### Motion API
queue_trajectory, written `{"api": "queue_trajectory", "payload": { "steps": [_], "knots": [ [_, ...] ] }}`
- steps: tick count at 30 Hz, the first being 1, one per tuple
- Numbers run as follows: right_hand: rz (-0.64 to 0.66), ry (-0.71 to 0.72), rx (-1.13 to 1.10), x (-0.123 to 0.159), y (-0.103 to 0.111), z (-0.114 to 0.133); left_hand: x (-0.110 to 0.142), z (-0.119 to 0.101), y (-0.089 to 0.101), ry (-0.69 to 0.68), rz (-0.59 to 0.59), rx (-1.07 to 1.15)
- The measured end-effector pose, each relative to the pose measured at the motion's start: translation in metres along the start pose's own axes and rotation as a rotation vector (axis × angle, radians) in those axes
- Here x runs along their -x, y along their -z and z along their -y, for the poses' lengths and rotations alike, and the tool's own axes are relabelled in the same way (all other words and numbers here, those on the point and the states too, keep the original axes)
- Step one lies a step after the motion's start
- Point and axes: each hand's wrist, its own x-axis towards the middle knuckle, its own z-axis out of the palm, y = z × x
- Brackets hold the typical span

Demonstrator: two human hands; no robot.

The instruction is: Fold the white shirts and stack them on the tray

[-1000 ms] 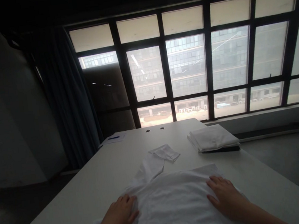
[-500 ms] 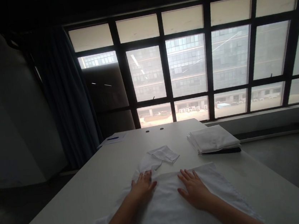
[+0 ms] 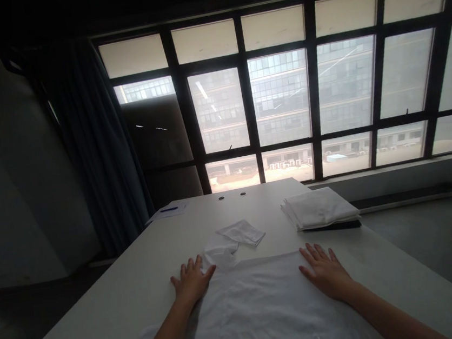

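A white shirt (image 3: 265, 301) lies spread on the table before me, lightly wrinkled, its near part cut off by the bottom of the view. From its far left side a sleeve (image 3: 219, 249) sticks out and ends in a folded cuff (image 3: 241, 233). My left hand (image 3: 192, 283) rests at the shirt's left edge beside the sleeve, fingers spread. Palm down near the far right corner lies my right hand (image 3: 326, 273), its fingers also stretched apart. Neither hand grips anything.
A stack of folded white cloth (image 3: 320, 206) sits at the right table edge on something flat and black (image 3: 340, 225). Paper (image 3: 173, 211) with a dark pen (image 3: 169, 209) lies at the far left of the white table (image 3: 113, 296). Windows stand beyond.
Both hands have moved apart, the left to the left and the right to the right, across the shirt. The cloth between them looks flatter, and the cuff has shifted slightly left.
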Motion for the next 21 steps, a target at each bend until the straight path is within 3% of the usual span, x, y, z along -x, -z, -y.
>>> {"api": "queue_trajectory", "payload": {
  "steps": [3, 7, 10, 15, 18, 21],
  "knots": [
    [-0.085, -0.111, 0.062, 0.001, -0.005, -0.028, 0.018, -0.003, 0.014, -0.093, -0.155, -0.003],
    [-0.241, -0.109, 0.214, 0.0, -0.001, -0.024, 0.05, -0.032, 0.021, -0.31, -0.101, 0.029],
    [-0.177, -0.033, 0.224, -0.002, 0.009, 0.017, 0.08, -0.071, 0.009, -0.466, -0.002, 0.077],
    [0.075, 0.214, -0.048, 0.004, 0.007, 0.114, 0.112, -0.128, -0.018, -0.655, 0.14, 0.187],
    [0.11, 0.284, -0.125, 0.01, 0.001, 0.137, 0.106, -0.129, -0.021, -0.645, 0.156, 0.204],
    [0.076, 0.267, -0.114, 0.013, 0.001, 0.111, 0.09, -0.1, -0.015, -0.606, 0.152, 0.168]
  ]
}}
